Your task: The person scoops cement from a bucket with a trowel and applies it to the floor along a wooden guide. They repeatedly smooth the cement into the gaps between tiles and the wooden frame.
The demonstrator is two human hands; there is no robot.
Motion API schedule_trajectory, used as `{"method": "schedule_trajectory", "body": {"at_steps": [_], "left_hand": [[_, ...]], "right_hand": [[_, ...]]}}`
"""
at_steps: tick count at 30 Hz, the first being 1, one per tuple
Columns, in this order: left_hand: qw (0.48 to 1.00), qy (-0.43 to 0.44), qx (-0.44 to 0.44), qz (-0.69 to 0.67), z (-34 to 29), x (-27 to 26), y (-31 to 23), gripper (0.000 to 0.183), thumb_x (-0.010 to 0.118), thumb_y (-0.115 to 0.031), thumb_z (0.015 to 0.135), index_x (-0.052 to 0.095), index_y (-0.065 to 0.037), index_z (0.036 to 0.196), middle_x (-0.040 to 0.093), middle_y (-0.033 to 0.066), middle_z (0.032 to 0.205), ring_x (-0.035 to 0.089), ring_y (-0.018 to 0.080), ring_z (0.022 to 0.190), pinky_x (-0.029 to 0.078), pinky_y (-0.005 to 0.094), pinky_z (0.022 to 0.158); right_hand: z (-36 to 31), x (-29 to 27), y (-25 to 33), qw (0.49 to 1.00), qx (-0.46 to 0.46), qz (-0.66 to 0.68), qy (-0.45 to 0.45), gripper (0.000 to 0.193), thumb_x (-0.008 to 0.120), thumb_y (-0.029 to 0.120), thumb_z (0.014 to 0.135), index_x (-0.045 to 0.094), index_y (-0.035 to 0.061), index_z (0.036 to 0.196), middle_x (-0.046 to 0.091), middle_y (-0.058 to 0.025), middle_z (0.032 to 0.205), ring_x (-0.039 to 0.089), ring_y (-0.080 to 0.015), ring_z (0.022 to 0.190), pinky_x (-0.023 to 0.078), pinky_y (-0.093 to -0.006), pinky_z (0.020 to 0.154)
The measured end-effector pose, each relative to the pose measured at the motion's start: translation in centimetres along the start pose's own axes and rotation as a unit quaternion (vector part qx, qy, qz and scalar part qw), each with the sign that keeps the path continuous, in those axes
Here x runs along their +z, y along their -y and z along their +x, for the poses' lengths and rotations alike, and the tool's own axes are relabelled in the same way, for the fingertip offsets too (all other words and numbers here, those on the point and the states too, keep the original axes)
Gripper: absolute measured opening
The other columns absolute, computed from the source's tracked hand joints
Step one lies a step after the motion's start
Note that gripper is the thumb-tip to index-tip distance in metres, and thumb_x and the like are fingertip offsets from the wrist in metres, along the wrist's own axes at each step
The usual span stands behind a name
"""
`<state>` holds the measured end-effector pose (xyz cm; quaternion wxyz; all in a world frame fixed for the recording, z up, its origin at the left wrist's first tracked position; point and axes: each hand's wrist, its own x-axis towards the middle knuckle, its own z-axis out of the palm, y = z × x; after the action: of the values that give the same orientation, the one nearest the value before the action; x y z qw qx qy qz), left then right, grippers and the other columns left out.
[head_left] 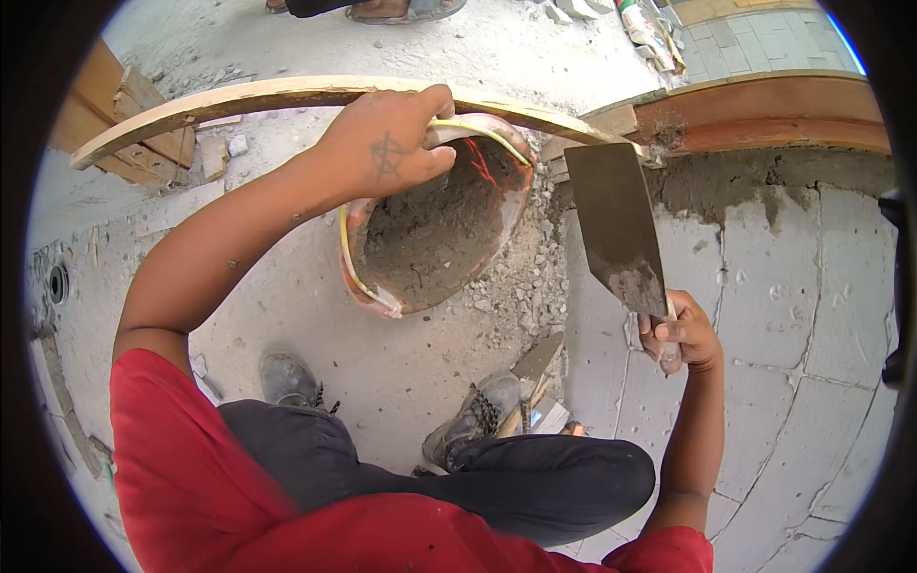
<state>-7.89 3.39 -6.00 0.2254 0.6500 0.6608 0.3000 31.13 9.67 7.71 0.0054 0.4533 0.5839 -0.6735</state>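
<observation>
My left hand (396,143) is closed at the far rim of a worn bucket (522,202) with a yellowish edge. That rim comes out between thumb and forefinger; the other fingers are hidden. Wet grey mortar (435,224) lies inside the bucket, with a reddish streak near its far wall. A long thin wooden strip (239,98) runs just past the hand, partly behind it. On the right, my right hand (683,334) is wrapped round the handle of a broad trowel (616,224). Its flat blade points away from me, with damp mortar smeared near the handle end.
A grey block wall (764,277) stands at the right, with a brown wooden board (764,110) along its far edge. Rubble (521,286) lies between bucket and wall. A second trowel (538,355) rests near my right boot (473,417). Another person's sandaled foot (401,10) is at the top.
</observation>
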Motion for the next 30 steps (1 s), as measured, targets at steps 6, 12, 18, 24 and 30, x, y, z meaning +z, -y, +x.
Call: {"method": "schedule_trajectory", "body": {"at_steps": [6, 12, 18, 24, 30], "left_hand": [[0.998, -0.024, -0.057, 0.001, -0.5, 2.5, -1.3, 0.042, 0.069, -0.033, 0.085, 0.058, -0.007, 0.116, 0.07, 0.0174, 0.096, 0.067, 0.0275, 0.087, 0.051, 0.0374, 0.082], [0.994, -0.061, -0.075, 0.053, -1.0, 3.8, -3.2, 0.042, 0.069, -0.034, 0.087, 0.058, -0.007, 0.117, 0.071, 0.0181, 0.094, 0.07, 0.0293, 0.085, 0.053, 0.0393, 0.08], [0.968, -0.103, -0.198, 0.117, -3.8, 4.8, -6.0, 0.039, 0.072, -0.038, 0.089, 0.062, -0.006, 0.109, 0.069, 0.0153, 0.082, 0.065, 0.0248, 0.069, 0.052, 0.0365, 0.067], [0.951, -0.199, -0.225, 0.077, -4.7, 7.4, -7.4, 0.045, 0.072, -0.045, 0.089, 0.066, -0.005, 0.109, 0.067, 0.0108, 0.079, 0.062, 0.0187, 0.071, 0.05, 0.0324, 0.07], [0.95, -0.191, -0.231, 0.085, -4.1, 6.2, -6.9, 0.047, 0.072, -0.048, 0.09, 0.068, -0.004, 0.106, 0.066, 0.0076, 0.076, 0.061, 0.0154, 0.071, 0.049, 0.0301, 0.069]], "right_hand": [[2.2, 0.5, -1.7, 0.842, 0.032, -0.538, 0.006, 0.022, 0.07, 0.015, 0.075, 0.063, 0.0009, 0.09, 0.064, -0.0109, 0.073, 0.065, -0.0248, 0.067, 0.053, -0.0378, 0.065], [9.3, 0.7, -6.9, 0.724, -0.084, -0.67, -0.138, 0.019, 0.07, 0.016, 0.081, 0.061, 0.0047, 0.094, 0.067, -0.0156, 0.092, 0.067, -0.0383, 0.086, 0.053, -0.0478, 0.074], [12.9, -0.8, -10.6, 0.74, -0.172, -0.626, -0.177, 0.016, 0.065, 0.01, 0.079, 0.069, 0.0062, 0.094, 0.07, -0.015, 0.093, 0.07, -0.0339, 0.086, 0.055, -0.0451, 0.075], [15.2, -1.5, -11.8, 0.8, -0.138, -0.576, -0.096, 0.028, 0.071, 0.017, 0.077, 0.07, 0.0074, 0.103, 0.069, -0.014, 0.097, 0.068, -0.0343, 0.088, 0.054, -0.045, 0.08], [16.3, -0.8, -12.4, 0.808, -0.159, -0.559, -0.1, 0.029, 0.072, 0.019, 0.078, 0.07, 0.0076, 0.104, 0.07, -0.0145, 0.097, 0.069, -0.0348, 0.088, 0.054, -0.0459, 0.079]]}}
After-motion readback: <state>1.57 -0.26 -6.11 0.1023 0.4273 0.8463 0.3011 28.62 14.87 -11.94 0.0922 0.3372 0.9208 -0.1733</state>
